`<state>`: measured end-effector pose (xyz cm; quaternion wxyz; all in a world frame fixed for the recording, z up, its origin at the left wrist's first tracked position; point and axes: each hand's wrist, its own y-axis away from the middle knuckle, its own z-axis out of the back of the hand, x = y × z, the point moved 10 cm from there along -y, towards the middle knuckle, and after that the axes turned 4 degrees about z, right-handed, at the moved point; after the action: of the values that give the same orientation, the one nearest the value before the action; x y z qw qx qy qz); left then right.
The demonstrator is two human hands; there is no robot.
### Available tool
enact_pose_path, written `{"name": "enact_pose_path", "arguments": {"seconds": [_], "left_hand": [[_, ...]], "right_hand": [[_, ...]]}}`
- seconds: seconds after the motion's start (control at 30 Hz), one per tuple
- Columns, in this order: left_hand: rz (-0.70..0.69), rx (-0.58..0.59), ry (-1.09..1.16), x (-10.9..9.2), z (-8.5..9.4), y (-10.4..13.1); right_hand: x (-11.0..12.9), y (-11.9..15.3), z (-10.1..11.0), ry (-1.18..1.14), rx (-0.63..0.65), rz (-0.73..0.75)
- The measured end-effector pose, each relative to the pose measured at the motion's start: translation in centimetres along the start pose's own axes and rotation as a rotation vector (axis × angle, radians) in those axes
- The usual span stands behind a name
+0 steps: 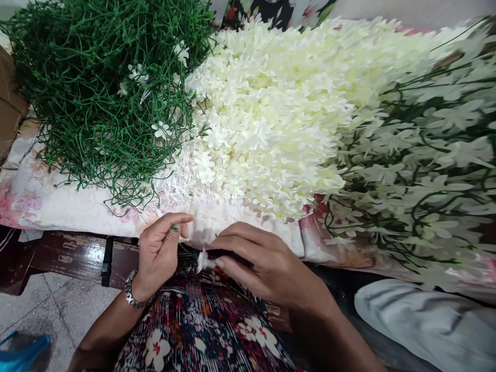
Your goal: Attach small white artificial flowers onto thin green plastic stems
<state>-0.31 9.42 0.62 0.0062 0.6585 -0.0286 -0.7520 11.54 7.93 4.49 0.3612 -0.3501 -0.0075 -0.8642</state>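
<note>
My left hand (160, 250), with a metal watch on its wrist, is closed, thumb against curled fingers. A small green bit of an artificial stem (175, 228) shows at its thumb; the rest of it is hidden. Close by on the right, my right hand (263, 261) pinches a small white artificial flower (202, 260) between thumb and fingers, just above my lap. Beyond my hands lie a tangled heap of green plastic stems (104, 88), a wide pile of loose white blossoms (271, 119) and a patch of thin white stamens (182, 178).
Assembled white flowers on green stems (437, 170) are heaped at the right. A floral cloth (77, 206) covers the work surface. Below its edge is a dark wooden board (73, 257) with a black strap. A cardboard box (10, 98) stands far left, and a person's grey-clad leg (418, 315) is at right.
</note>
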Motion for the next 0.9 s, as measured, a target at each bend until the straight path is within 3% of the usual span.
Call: {"name": "enact_pose_path", "arguments": {"seconds": [0.07, 0.13, 0.23, 0.33, 0.43, 0.6, 0.7, 0.9], "left_hand": [[0.011, 0.008, -0.011, 0.3, 0.1, -0.2], [0.004, 0.019, -0.03, 0.4, 0.0, -0.4], [-0.009, 0.035, -0.069, 0.3, -0.3, -0.7], [-0.029, 0.057, -0.095, 0.2, -0.8, -1.0], [-0.056, 0.084, -0.122, -0.1, -1.3, -1.3], [-0.06, 0.082, -0.134, -0.1, -1.4, -1.5], [-0.06, 0.095, -0.136, -0.2, -1.7, -1.5], [-0.074, 0.13, -0.14, -0.3, -2.3, -1.3]], "right_hand": [[-1.3, -0.1, 1.2, 0.055, -0.089, -0.025], [-3.1, 0.1, 2.7, 0.27, -0.218, -0.118], [-4.2, -0.4, 1.6, 0.393, -0.147, -0.155], [-4.0, -1.1, -0.3, 0.447, -0.049, -0.157], [-3.6, -1.3, -1.1, 0.545, -0.039, -0.196], [-3.9, -1.0, 0.1, 0.478, -0.111, -0.2], [-3.8, -1.1, 1.6, 0.585, -0.203, -0.167], [-4.3, -1.9, 0.7, 0.759, -0.186, -0.149]]}}
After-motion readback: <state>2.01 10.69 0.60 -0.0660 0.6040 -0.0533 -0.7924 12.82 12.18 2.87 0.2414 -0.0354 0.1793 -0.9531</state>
